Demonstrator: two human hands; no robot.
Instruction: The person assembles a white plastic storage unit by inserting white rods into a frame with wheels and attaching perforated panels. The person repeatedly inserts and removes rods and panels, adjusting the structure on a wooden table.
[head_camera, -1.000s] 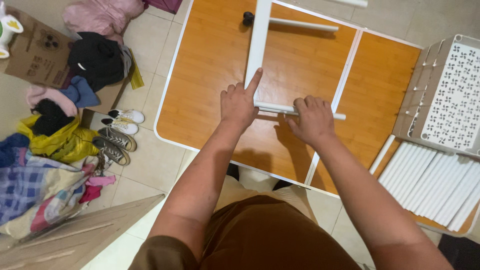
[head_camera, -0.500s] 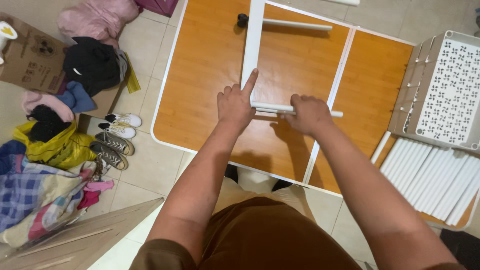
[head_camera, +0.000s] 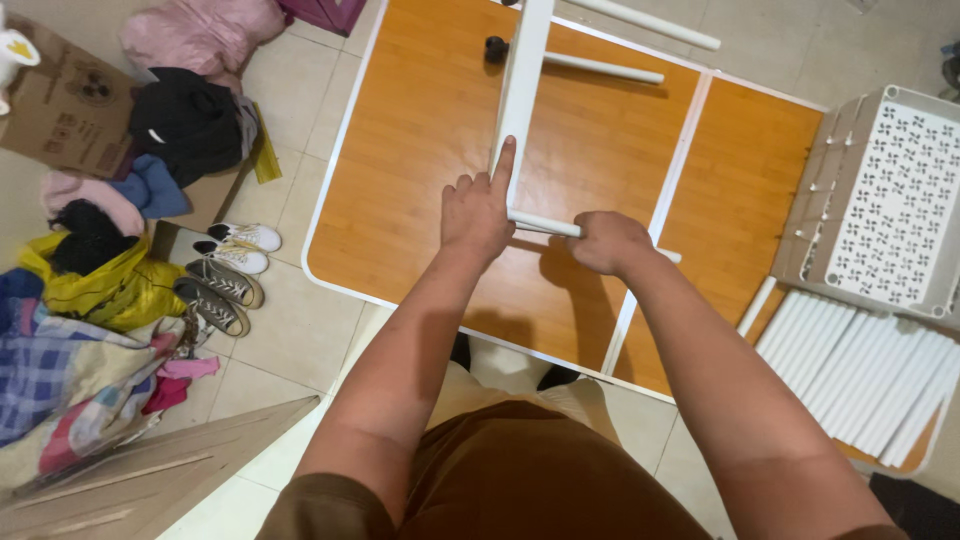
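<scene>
Both hands work at a white frame on the orange folding table (head_camera: 420, 150). Left hand (head_camera: 478, 212) presses the upright white bar (head_camera: 522, 80), index finger extended along it. Right hand (head_camera: 608, 243) is clenched around the short white crossbar (head_camera: 545, 224) joining it.

Seen from above, both bare forearms reach forward and converge, elbows tucked near the body. The left hand (head_camera: 478, 212) lies palm down, index finger stretched straight ahead, the other fingers curled under. The right hand (head_camera: 607, 242) is closed into a fist, knuckles up, wrist slightly bent inward. The two hands sit near each other, not touching.
</scene>
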